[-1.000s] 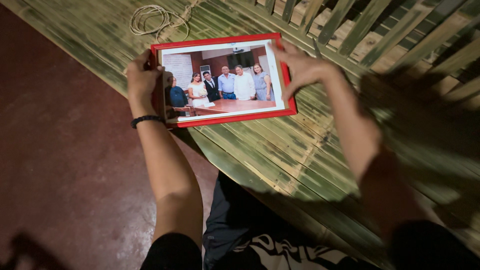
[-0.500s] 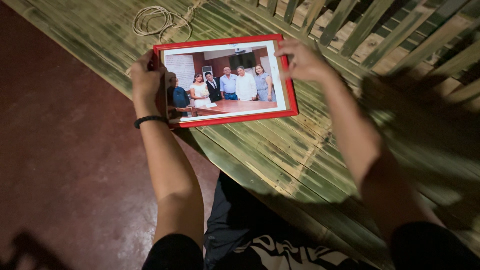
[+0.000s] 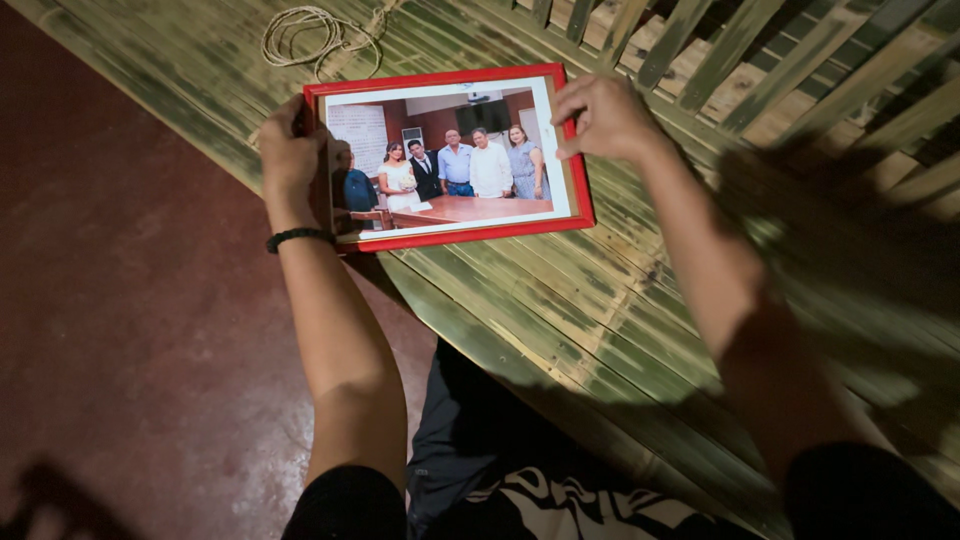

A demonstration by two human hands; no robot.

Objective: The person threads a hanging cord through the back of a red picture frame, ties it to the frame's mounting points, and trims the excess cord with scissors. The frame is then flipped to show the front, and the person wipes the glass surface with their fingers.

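Holding: both hands grip a red picture frame [image 3: 450, 155] by its short sides, just above the bamboo slat surface.
Left hand [image 3: 290, 150]: closed around the frame's left edge, thumb over the front, fingers hidden behind; a black wristband [image 3: 298, 237] sits on the wrist below.
Right hand [image 3: 605, 115]: fingers curled down onto the frame's upper right corner and right edge, pressing on the red border.
Frame position: lies nearly flat and slightly turned, its lower left corner reaching past the slat surface's edge over the floor; whether it rests on the slats or is held just clear, I cannot tell.
Frame content: a photo of a group of people standing in a room behind a table.
Slat surface [image 3: 600, 300]: green-yellow bamboo strips running diagonally; its near edge slants from upper left to lower right, passing under the frame.
Open room on the slats: a wide bare stretch below and right of the frame.
Cord [image 3: 315, 35]: a pale coil lying on the slats just above the frame's top left corner, apart from it.
Railing [image 3: 760, 60]: wider-spaced slats with dark gaps, just beyond the right hand.
Floor [image 3: 120, 330]: dark red, left of the slat edge.
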